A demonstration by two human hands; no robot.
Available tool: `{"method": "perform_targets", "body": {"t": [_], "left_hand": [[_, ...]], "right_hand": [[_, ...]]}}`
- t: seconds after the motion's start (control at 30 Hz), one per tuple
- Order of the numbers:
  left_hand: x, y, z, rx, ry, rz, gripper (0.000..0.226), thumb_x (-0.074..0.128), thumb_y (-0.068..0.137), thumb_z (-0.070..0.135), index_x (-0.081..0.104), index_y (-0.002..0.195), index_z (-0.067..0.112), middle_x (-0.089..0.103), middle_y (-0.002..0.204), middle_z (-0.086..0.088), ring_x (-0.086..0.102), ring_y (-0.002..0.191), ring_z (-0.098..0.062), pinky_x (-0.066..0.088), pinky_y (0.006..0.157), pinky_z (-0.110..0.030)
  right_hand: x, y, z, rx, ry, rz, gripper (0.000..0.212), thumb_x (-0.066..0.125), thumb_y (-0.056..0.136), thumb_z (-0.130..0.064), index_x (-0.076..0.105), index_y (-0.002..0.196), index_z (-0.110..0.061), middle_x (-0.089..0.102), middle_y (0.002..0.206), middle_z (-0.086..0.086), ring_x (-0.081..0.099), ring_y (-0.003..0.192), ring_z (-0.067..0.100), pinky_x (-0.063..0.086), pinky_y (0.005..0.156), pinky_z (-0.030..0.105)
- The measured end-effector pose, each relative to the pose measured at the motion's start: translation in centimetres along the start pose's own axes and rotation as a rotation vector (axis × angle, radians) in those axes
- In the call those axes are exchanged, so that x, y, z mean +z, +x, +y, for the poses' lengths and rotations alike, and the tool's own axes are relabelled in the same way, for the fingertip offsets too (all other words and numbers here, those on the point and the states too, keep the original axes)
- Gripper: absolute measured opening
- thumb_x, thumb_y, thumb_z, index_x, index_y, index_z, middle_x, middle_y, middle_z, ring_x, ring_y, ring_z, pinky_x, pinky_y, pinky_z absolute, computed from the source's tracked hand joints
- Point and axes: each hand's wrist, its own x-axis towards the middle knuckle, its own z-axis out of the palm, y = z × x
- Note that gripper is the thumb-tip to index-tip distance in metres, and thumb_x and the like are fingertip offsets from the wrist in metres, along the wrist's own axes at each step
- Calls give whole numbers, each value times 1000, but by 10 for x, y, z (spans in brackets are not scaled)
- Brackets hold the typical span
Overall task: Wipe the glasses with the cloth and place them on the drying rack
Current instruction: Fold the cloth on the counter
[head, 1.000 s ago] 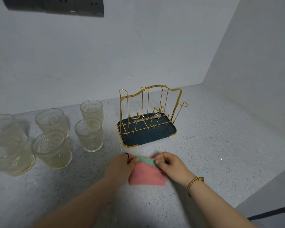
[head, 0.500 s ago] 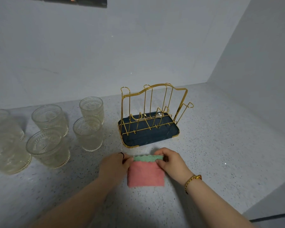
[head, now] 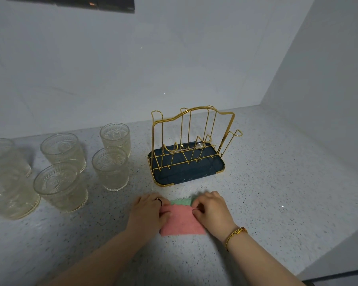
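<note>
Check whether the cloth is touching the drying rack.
Apart. The head view shows a strip of bare counter between the cloth's far green edge and the drying rack's front rim.

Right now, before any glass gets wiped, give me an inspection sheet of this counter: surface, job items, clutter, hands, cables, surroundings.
Surface: speckled grey countertop, no spills seen.
Job's things: six embossed glasses stand upright left of the drying rack, and the frame edge cuts off the two leftmost. The rack holds no glass. The pink-and-green cloth lies folded on the countertop in front of the rack.
Clutter: nothing seen.
Grippers: left hand and right hand each pinch one side of the cloth.
Cables: nothing seen.
Surroundings: plain walls meet in a corner at the right. A dark panel is on the wall at the top left.
</note>
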Motion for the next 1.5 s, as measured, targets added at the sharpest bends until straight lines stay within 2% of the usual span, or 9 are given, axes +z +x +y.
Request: {"method": "perform_targets", "body": {"t": [0.23,0.33,0.43,0.57,0.63,0.73,0.87,1.17,1.5], "left_hand": [[-3,-7,-2,19,-76,102,37,43,92,39,49,128,30,46,134,12,40,128,-11,21,109,-27],[-6,-13,-8,210,-94,112,32,41,75,41,70,85,33,68,92,17,68,86,-5,48,80,-23],[-12,-23,-14,301,-29,-17,34,38,68,45,71,72,38,68,81,28,66,82,8,52,74,-15],[-29,-27,-9,350,62,-145,46,39,76,50,68,106,32,62,116,22,57,110,5,32,97,-14],[-20,-24,-12,360,105,-100,57,35,80,47,52,130,23,46,136,15,40,131,-4,11,106,-21],[-18,-21,-11,386,118,-45,64,21,75,46,64,117,24,63,122,9,56,119,-9,29,105,-26],[-17,-23,-9,270,73,-130,71,3,86,49,41,137,20,42,144,4,33,135,-9,14,112,-18],[-56,-43,8,88,-467,103,28,36,98,15,57,117,14,61,105,-1,55,98,-15,42,87,-21],[-76,-64,-25,-139,-694,337,25,50,93,19,55,117,16,49,75,16,47,67,2,41,60,-6]], "right_hand": [[1,13,-5,15,-24,41,15,53,86,-15,63,97,-12,58,105,1,40,99,14,24,80,16],[5,10,-10,2,-89,77,13,64,73,-8,64,86,-9,63,95,6,52,94,21,43,86,27],[2,2,-11,-162,-12,110,10,54,70,-16,62,71,-13,65,76,1,48,82,9,42,76,19],[-3,-20,-10,-263,-6,-259,35,48,74,-38,65,92,-13,68,96,1,62,90,15,48,80,22],[1,-25,-10,-298,-70,-247,31,46,70,-35,67,86,-19,69,90,-6,64,81,9,49,69,14],[6,-23,-13,-272,-78,-133,27,40,66,-25,67,69,-24,67,73,-12,64,63,5,47,51,12],[-4,-21,-23,-138,21,-128,22,48,85,-11,66,98,-11,68,100,6,63,90,22,47,75,25],[-44,-24,-59,132,758,-326,20,57,86,-10,57,68,-20,52,58,-8,47,54,1,39,55,10],[-15,1,-109,285,1303,-410,14,52,86,-1,65,90,-3,68,80,13,63,66,18,52,66,26]]}}
